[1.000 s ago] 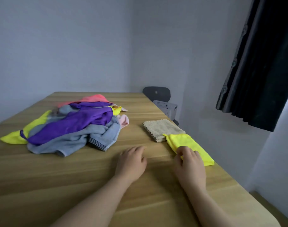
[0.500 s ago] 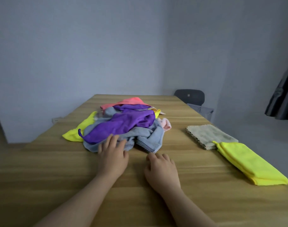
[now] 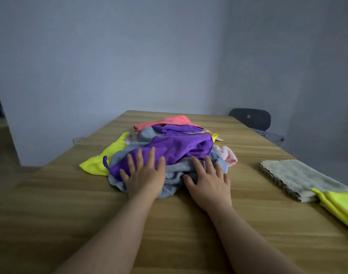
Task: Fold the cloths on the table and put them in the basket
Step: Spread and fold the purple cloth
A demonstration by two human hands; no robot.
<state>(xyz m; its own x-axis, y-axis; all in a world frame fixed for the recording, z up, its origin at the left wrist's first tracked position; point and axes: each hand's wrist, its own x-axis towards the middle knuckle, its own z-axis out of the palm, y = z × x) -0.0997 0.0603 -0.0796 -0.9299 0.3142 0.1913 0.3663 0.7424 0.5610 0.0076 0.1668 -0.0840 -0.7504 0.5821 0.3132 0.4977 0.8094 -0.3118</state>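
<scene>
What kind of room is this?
Likely a plain home or office room: a long wooden table holding a pile of cloths, a dark chair by its far right side, bare walls.

I'm getting a dim, bluish feed. Light flat, shadows on the table [image 3: 50,214] soft and faint. Wide-angle bowing at edges; detail slightly soft.

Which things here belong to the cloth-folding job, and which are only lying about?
For the job:
- the pile of unfolded cloths, with the left hand and the right hand resting on it
- the folded beige cloth
- the folded yellow cloth
- the grey basket

Only lying about:
- the dark chair
- the wall socket
</scene>
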